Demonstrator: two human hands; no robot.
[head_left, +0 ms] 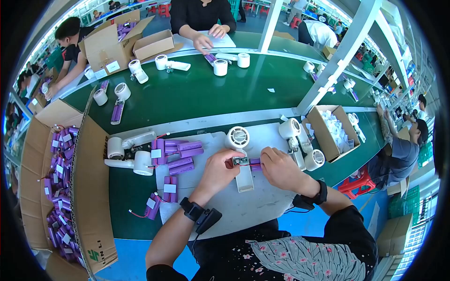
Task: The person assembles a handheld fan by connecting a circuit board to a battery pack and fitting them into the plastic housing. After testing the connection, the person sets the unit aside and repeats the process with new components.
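Across the near side, green desk [136, 227], with a gray mat [225, 213] covering much of its middle. Left end: tall open cardboard box [96, 196] heaped with purple battery packs [61, 180]. Far right: smaller cardboard box [321, 144] filled with white paper scraps [333, 125]. White fan units [143, 163] lie left of the mat; more white fan units [314, 160] at the right, next to the smaller box. Center of mat: white handheld fan [237, 137], round head to the far side, handle pointing near, between both hands. Left hand [218, 171] pinches a circuit board [241, 161] over the handle. Right hand [281, 168] curled, fingertips at a purple battery cell [255, 164] just right of the board; can't tell whether it grips cell or wire. Loose purple packs [181, 165] left of the left hand. Smallest: thin red wire [253, 165] beside the board.
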